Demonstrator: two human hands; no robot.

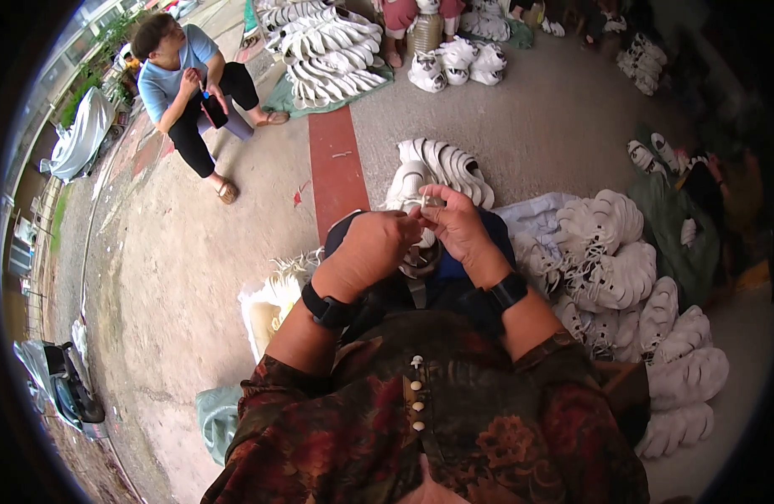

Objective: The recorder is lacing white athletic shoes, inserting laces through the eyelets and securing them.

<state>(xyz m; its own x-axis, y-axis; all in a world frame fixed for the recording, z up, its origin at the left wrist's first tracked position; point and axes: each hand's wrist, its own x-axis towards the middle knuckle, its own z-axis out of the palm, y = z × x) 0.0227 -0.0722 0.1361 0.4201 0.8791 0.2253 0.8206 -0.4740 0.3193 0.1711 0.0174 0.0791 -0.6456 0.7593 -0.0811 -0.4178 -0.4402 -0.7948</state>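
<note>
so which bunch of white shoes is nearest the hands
The small curved row straight ahead, just beyond the left hand and right hand; the large heap at right and the pile on green sheeting, top left of centre, lie farther off.

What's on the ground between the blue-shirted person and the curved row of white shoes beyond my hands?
Concrete, a broad brick red stripe and a small red mark, in the head view.
</note>
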